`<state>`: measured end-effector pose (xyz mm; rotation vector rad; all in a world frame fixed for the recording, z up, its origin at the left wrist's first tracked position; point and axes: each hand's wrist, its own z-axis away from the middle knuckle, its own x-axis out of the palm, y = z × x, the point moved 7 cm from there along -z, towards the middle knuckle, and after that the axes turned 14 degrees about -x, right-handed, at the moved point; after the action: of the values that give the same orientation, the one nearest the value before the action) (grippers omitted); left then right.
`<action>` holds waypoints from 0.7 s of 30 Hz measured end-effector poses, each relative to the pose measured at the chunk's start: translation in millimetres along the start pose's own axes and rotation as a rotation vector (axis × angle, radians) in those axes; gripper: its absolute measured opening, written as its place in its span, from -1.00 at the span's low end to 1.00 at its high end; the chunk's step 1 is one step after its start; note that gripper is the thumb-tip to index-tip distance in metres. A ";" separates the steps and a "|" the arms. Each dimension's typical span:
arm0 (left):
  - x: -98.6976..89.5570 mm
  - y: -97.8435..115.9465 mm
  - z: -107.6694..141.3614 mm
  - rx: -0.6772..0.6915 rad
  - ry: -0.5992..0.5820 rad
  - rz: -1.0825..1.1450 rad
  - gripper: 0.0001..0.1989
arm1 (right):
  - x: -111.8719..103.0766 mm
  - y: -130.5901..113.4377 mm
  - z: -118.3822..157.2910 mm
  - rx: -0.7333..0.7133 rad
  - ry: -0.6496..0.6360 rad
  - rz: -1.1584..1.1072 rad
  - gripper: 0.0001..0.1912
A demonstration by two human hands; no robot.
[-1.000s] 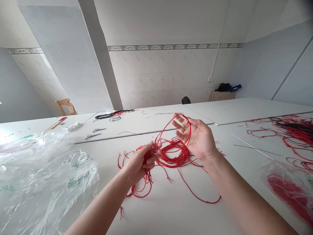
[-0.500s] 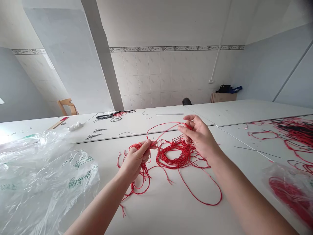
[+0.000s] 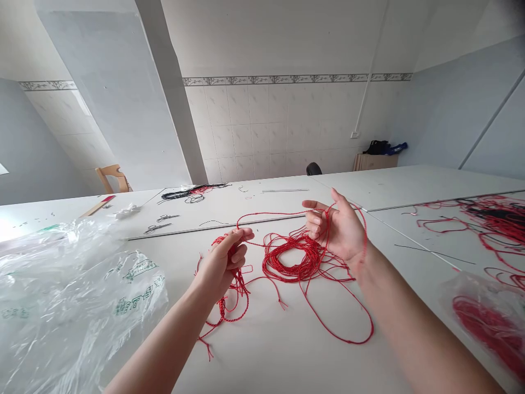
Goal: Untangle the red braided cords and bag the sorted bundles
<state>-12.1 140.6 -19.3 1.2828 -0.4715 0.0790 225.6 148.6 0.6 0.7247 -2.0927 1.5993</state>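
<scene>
My left hand (image 3: 227,257) is closed round a bunch of red cords (image 3: 241,284), thumb pressed on the index finger. Strands with knotted, frayed ends hang below the fist to the white table. One red cord (image 3: 279,212) arches from this hand across to my right hand (image 3: 336,227). There it runs over the palm and loops behind the thumb toward the wrist. My right thumb and index finger are stretched apart, and the other fingers are loosely curled. Between and below the hands lies a coiled heap of red cords (image 3: 273,268), partly covered by the right hand.
A crumpled clear plastic bag (image 3: 82,306) covers the left side. Scissors (image 3: 158,225), black and red cords (image 3: 192,191) and a thin strip (image 3: 286,190) lie farther back. At right are tangled red-black cords (image 3: 500,219) and a bag of red cord (image 3: 488,328).
My right hand has spread its thumb and index finger from a pinch and turned its palm up. The cord loop now lies over that hand. My left hand has shifted slightly left and down.
</scene>
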 end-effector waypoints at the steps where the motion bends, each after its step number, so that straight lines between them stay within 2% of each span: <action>1: 1.4 1.7 1.4 -0.014 -0.021 0.044 -0.84 | -4.7 1.4 -2.1 0.010 0.023 -0.025 -0.43; 4: 4.5 9.6 7.5 -0.029 -0.062 0.151 -0.86 | -22.4 4.3 -8.1 0.050 0.060 0.059 -0.51; 8: 6.5 20.2 16.9 -0.016 -0.105 0.182 -0.79 | -46.1 9.2 -10.4 0.215 -0.023 0.326 -0.48; 12: 7.4 24.1 24.6 -0.037 -0.115 0.172 -0.77 | -52.8 16.4 -11.4 0.303 -0.117 0.251 -0.46; 14: 9.6 25.0 28.1 -0.052 -0.120 0.183 -0.77 | -48.1 20.0 -13.4 0.261 -0.097 0.155 -0.55; 17: 14.5 27.2 32.8 -0.062 -0.135 0.226 -0.85 | -31.1 19.1 -13.4 0.060 -0.053 0.154 -0.73; 19: 17.4 28.1 35.0 -0.075 -0.148 0.277 -0.89 | -10.2 21.7 -5.1 0.003 -0.149 0.356 -0.65; 21: 18.3 28.0 36.4 -0.094 -0.146 0.324 -0.88 | 11.4 28.5 8.1 0.040 -0.323 0.691 -0.50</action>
<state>-15.1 111.2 20.3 1.1153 -0.7972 0.2330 198.9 144.9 -16.1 0.2829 -2.7553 1.9675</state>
